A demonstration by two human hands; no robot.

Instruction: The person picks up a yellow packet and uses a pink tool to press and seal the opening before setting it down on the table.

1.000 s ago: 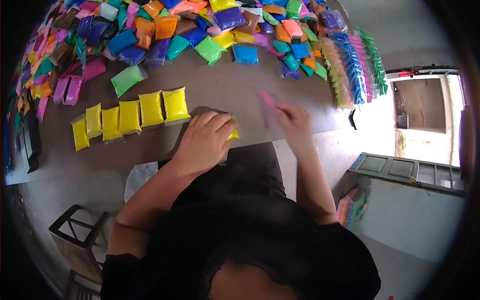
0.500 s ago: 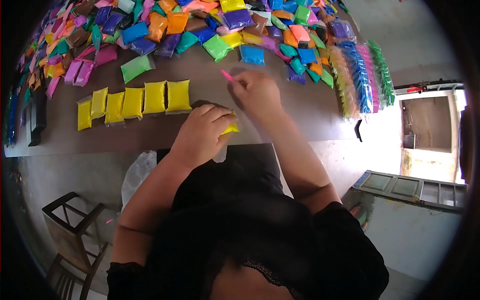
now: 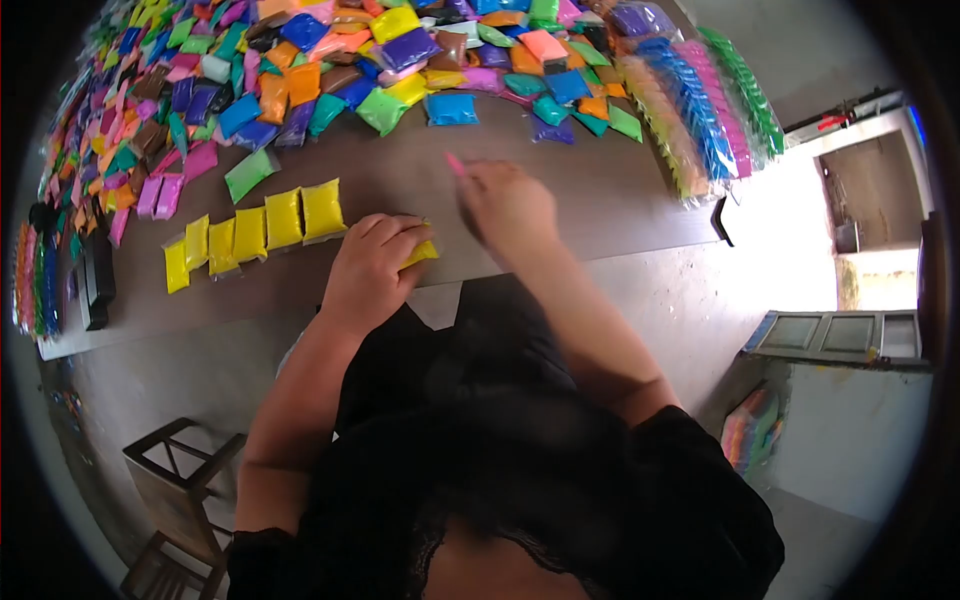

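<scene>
The yellow packets [image 3: 250, 234] are sheathed in glossy, transparent plastic film. The desk [image 3: 590, 200] is surfaced in a smooth, low-sheen brown finish. The black top [image 3: 640, 500] is made of matt, lace-edged cloth.

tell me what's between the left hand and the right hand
In the head view, part of a yellow packet pokes out from under the left hand; from there to the right hand, the tabletop looks bare.

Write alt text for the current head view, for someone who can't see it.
A person's left hand covers part of a yellow packet on a table while the right hand holds a slim pink object. Six yellow packets lie in a row; mixed-colour packets are heaped beyond.
</scene>
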